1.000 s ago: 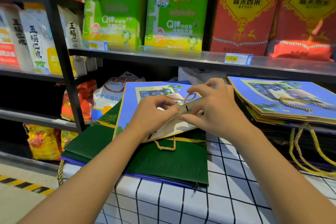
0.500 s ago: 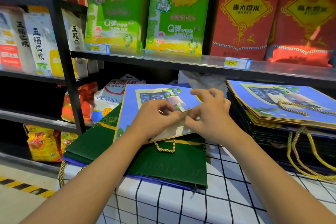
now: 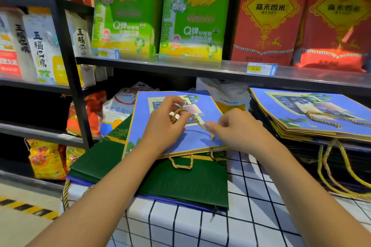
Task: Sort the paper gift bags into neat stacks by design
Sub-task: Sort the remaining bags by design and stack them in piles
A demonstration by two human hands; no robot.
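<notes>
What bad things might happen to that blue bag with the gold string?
The blue bag lies crooked on the green bags, so it might slide off toward the table's edge. Both hands, left hand and right hand, pinch its gold cord handle; a hard tug could tear the paper. Loose cords dangling from the right stack could snag an arm.

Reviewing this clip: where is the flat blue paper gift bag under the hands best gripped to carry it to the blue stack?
Probably by its near edge, from the person's side. The flat blue paper gift bag lies on the dark green paper bags, its near edge overhanging them, so fingers can slip under. The gold rope handle, held by both hands, would let it swing.
</notes>
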